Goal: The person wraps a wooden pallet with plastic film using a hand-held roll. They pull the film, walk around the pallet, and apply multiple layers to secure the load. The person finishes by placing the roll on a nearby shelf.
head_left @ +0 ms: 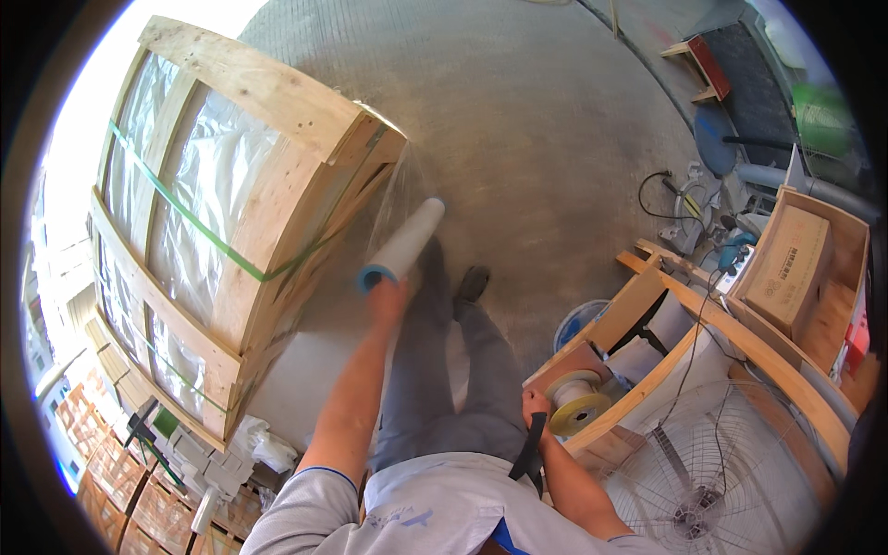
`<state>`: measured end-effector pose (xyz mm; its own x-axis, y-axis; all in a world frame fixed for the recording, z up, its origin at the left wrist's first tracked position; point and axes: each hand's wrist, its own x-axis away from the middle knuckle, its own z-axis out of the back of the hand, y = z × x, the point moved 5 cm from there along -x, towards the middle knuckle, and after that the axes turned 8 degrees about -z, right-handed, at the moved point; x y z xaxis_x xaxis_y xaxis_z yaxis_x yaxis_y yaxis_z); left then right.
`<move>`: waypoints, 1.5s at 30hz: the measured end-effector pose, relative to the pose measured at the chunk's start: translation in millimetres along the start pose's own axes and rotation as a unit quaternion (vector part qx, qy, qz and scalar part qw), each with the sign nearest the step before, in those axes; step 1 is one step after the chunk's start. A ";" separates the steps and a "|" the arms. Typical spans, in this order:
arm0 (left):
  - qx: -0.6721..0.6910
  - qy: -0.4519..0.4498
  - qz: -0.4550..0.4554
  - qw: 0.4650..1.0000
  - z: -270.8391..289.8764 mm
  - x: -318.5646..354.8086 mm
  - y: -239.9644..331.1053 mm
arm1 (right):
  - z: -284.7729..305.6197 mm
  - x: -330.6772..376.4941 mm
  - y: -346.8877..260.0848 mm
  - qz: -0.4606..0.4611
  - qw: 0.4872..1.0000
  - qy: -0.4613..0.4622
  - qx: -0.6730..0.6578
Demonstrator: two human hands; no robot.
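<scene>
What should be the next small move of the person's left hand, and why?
Probably the left hand should ease the pale, blue-cored cylindrical film roll along the green-strapped wooden crate, because transparent plastic film stretches between roll and crate.

The left grip (pixel 388 298) is holding a film roll (pixel 413 240) beside a crate (pixel 264 100), the right grip (pixel 535 405) hanging near a spool (pixel 575 387).
</scene>
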<state>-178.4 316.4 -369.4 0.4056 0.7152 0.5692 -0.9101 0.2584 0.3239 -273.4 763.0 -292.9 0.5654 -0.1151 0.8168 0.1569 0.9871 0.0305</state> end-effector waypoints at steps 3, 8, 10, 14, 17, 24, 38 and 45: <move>-0.145 -0.019 -0.140 0.979 2.4 16.6 -20.3 | -18.7 11.2 10.5 -0.005 0.999 -0.001 -0.040; -0.233 -0.018 -0.331 0.914 -4.3 36.3 -76.7 | -53.1 40.3 16.6 -0.018 0.998 0.029 -0.046; -0.223 -0.028 -0.322 0.920 -3.7 43.2 -95.8 | -69.0 61.4 12.3 -0.022 0.998 0.041 -0.049; -0.006 0.077 0.003 0.997 12.5 35.7 -131.4 | -80.6 122.4 -41.4 0.039 0.988 0.118 -0.087; 0.164 0.118 0.042 0.978 21.3 25.2 -142.2 | -63.6 176.4 -134.3 0.102 0.920 -0.027 -0.376; -0.012 0.025 -0.172 0.985 38.2 60.8 -184.6 | 80.4 403.6 -307.1 0.493 0.542 -0.364 -0.575; -0.329 0.003 -0.396 0.857 23.0 114.9 -291.0 | 42.0 473.0 -272.5 0.551 0.330 -0.376 -0.668; 0.172 0.138 -0.064 0.973 18.6 99.9 -311.4 | -6.7 482.6 -213.8 0.481 0.292 -0.414 -0.715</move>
<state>147.1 295.3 -399.3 0.4331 0.8505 0.2986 -0.7523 0.1585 0.6395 -28.7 495.6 90.9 0.6082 0.7905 -0.0722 0.7608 -0.6065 -0.2311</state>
